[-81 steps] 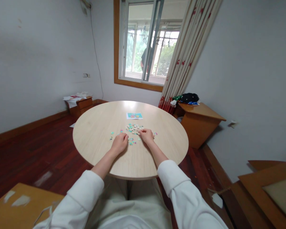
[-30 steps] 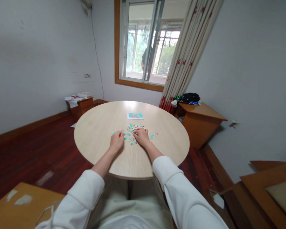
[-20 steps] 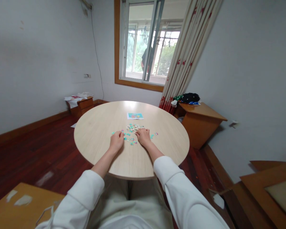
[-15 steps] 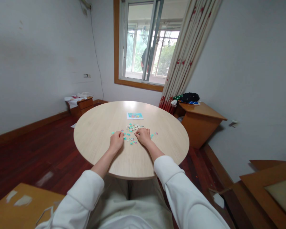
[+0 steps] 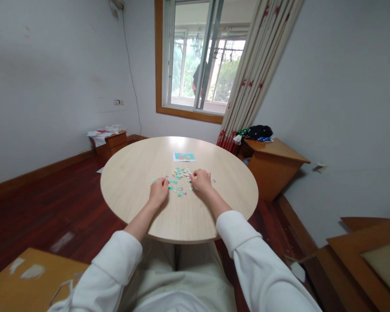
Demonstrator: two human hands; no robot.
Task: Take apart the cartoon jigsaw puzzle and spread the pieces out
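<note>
Several small teal, pink and cream puzzle pieces (image 5: 179, 174) lie scattered near the middle of a round light-wood table (image 5: 133, 186). My left hand (image 5: 159, 191) rests on the table at the left edge of the scatter, its fingers curled down. My right hand (image 5: 201, 180) sits at the right side of the pieces with its fingers bent and pinched together; what they hold is too small to make out. A small picture card (image 5: 183, 157) lies flat beyond the pieces.
A wooden cabinet (image 5: 273, 167) with dark cloth on top stands to the right of the table under a curtain (image 5: 256, 69). A low wooden box (image 5: 112, 142) sits by the left wall. Cardboard (image 5: 22, 277) lies at bottom left, wooden furniture at bottom right.
My right hand has shifted to the right, from the middle of the scatter to its right side. My left hand has stayed almost where it was.
</note>
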